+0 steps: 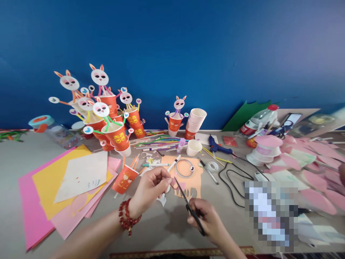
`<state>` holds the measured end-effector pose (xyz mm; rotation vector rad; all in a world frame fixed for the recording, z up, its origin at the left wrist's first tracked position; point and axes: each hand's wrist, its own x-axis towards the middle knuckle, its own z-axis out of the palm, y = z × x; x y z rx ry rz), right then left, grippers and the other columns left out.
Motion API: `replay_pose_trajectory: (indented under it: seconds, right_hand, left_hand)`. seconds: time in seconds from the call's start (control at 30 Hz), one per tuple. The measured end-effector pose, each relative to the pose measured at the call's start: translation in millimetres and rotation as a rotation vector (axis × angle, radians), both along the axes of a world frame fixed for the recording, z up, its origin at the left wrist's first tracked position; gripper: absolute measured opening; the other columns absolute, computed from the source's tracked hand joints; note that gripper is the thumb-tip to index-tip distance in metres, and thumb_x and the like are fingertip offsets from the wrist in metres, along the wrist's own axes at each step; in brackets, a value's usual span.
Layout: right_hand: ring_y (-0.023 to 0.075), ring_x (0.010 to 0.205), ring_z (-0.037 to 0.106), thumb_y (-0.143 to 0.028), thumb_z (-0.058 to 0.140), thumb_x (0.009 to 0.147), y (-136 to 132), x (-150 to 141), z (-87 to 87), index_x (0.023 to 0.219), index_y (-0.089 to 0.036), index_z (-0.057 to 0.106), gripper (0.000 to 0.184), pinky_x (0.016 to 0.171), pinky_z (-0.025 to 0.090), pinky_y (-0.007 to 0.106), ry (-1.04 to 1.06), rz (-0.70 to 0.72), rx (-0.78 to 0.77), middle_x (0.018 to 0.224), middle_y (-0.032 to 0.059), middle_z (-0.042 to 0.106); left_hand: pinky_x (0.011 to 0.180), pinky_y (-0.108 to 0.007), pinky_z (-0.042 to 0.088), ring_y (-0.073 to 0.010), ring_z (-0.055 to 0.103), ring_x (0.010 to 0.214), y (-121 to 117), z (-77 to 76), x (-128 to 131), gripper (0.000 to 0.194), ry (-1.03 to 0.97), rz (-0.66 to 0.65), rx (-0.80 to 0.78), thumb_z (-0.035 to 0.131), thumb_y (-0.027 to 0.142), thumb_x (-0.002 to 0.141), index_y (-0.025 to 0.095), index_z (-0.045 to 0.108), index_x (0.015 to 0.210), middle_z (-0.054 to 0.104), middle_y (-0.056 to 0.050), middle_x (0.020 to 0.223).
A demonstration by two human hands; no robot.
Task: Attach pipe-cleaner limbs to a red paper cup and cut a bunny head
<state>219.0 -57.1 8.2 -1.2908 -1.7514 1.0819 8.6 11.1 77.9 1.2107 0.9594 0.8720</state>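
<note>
My left hand [157,185], with a red bead bracelet at the wrist, pinches a small pink paper piece [174,181] in front of me. In my right hand [202,216] are black-handled scissors [188,205], their blades pointing up and left at the paper. Whether the blades are parted I cannot make out. Beneath and behind the hands lies an orange paper sheet [196,172] with cut-out edges. A red paper cup [125,179] with orange strips leans just left of my left hand.
Rabbit-faced cups [117,135] crowd the back left. Stacked cups [196,120], a blue glue gun [219,146] and its black cord stand farther right. Coloured sheets [40,201] lie left, pink paper pieces [309,180] right. A blurred patch covers the lower right.
</note>
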Motion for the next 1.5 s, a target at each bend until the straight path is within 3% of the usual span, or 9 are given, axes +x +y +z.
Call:
replay_pose_trajectory:
  seconds: [0.4, 0.7, 1.0, 1.5]
  right_hand:
    - [0.0106, 0.051, 0.03, -0.087, 0.052, 0.067, 0, -3, 6.1, 0.057, -0.021, 0.033, 0.069, 0.05, 0.022, 0.025, 0.062, 0.022, -0.106, 0.054, -0.0054, 0.033]
    - [0.0102, 0.051, 0.03, -0.084, 0.053, 0.07, 2, -3, 5.5, 0.057, -0.021, 0.033, 0.067, 0.05, 0.022, 0.024, 0.103, 0.034, -0.1, 0.053, -0.0056, 0.033]
    - [0.0111, 0.052, 0.033, -0.086, 0.05, 0.07, 2, 1, 7.9, 0.057, -0.021, 0.032, 0.068, 0.051, 0.025, 0.024, 0.034, 0.019, -0.075, 0.054, -0.0046, 0.037]
    - [0.0105, 0.052, 0.03, -0.086, 0.048, 0.071, 4, 5, 9.3, 0.057, -0.022, 0.029, 0.069, 0.05, 0.023, 0.025, 0.012, 0.038, -0.066, 0.054, -0.0055, 0.033]
  left_hand:
    - [0.042, -0.016, 0.033, -0.0063, 0.042, 0.046, 2, -0.7, 2, 0.018, 0.034, -0.034, 0.024, 0.062, 0.032, 0.082, 0.015, 0.06, 0.075, 0.053, 0.003, 0.057]
    - [0.04, -0.016, 0.031, -0.0049, 0.039, 0.042, 0, 3.3, 3, 0.021, 0.038, -0.053, 0.002, 0.063, 0.033, 0.081, 0.015, 0.057, 0.073, 0.05, 0.005, 0.053]
    - [0.042, -0.016, 0.036, -0.0061, 0.045, 0.047, 4, 6.8, 2, 0.02, 0.046, -0.063, 0.01, 0.065, 0.033, 0.079, 0.016, 0.056, 0.072, 0.059, 0.0, 0.062]
    - [0.042, -0.015, 0.033, -0.0051, 0.043, 0.047, 9, 11.1, 0, 0.019, 0.086, -0.128, 0.043, 0.062, 0.031, 0.082, 0.016, 0.056, 0.072, 0.051, 0.004, 0.057]
